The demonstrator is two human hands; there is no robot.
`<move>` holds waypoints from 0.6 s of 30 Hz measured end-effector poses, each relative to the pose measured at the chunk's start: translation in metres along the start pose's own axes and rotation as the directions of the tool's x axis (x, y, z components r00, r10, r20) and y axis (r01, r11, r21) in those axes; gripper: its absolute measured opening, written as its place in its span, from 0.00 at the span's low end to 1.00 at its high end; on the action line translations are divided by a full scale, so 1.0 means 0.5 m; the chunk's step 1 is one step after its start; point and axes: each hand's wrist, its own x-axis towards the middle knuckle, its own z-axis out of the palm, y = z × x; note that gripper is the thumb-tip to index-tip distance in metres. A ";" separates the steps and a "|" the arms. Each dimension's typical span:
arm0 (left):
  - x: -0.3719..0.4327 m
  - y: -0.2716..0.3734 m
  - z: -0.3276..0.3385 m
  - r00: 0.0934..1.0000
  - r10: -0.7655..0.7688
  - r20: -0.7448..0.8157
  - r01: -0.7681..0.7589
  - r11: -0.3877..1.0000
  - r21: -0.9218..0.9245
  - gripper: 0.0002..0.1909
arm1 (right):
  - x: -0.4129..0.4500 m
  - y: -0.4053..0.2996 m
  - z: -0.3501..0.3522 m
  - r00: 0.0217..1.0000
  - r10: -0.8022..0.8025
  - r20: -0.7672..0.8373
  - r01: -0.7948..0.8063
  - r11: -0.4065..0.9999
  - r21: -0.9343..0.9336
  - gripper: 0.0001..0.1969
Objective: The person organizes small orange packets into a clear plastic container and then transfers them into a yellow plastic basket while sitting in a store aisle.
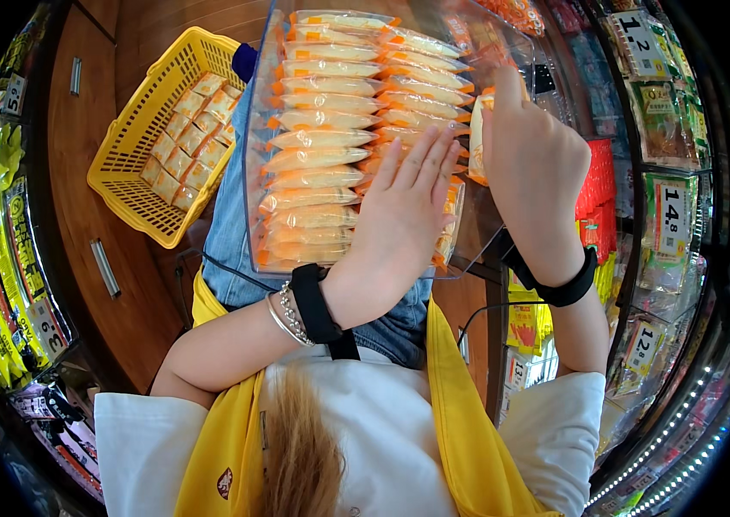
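Note:
A clear plastic bin [365, 270] sits before me at lap height, holding two long rows of packaged snacks in clear wrappers with orange ends [323, 139]. My left hand [400, 213] lies flat over the right-hand row, its fingers stretched out and touching the wrapped packets. Below that palm, more packets [452, 213] show at the bin's near right corner. On the bin's right side, my right hand [533, 168] grips a single snack packet [479, 145] standing on edge. Most of its fingers are hidden behind the back of the hand.
A yellow plastic basket [129, 203] with several square wrapped snacks [190, 139] stands on the left. Wooden drawers [84, 187] with metal handles line that side. Shelves with hanging packets [659, 123] and price tags curve along the right. Thin black cables [223, 266] run near both wrists.

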 end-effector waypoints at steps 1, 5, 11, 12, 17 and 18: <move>-0.001 -0.003 0.000 1.000 -0.003 -0.003 0.003 1.000 -0.003 0.41 | 0.001 0.003 0.002 1.000 -0.013 -0.001 0.013 1.000 -0.003 0.17; 0.002 -0.016 0.001 1.000 -0.017 -0.014 0.017 1.000 0.006 0.41 | 0.000 0.007 -0.007 0.998 -0.020 0.054 0.016 0.998 0.058 0.19; 0.018 -0.025 -0.003 1.000 -0.014 -0.010 0.014 1.000 0.012 0.41 | 0.010 0.008 0.001 0.997 -0.004 0.076 -0.002 0.997 0.077 0.20; 0.017 -0.022 -0.005 1.000 -0.028 0.011 0.028 1.000 0.006 0.40 | 0.013 0.006 0.002 0.997 -0.003 0.080 -0.003 0.997 0.076 0.20; 0.036 -0.008 -0.028 0.996 -0.020 0.086 0.009 0.991 0.131 0.40 | 0.020 0.012 0.002 0.996 -0.057 0.070 0.046 0.987 0.155 0.15; 0.039 -0.003 -0.032 0.997 0.025 0.077 -0.038 0.985 0.171 0.41 | 0.021 0.015 -0.002 0.996 -0.056 0.064 0.045 0.986 0.162 0.15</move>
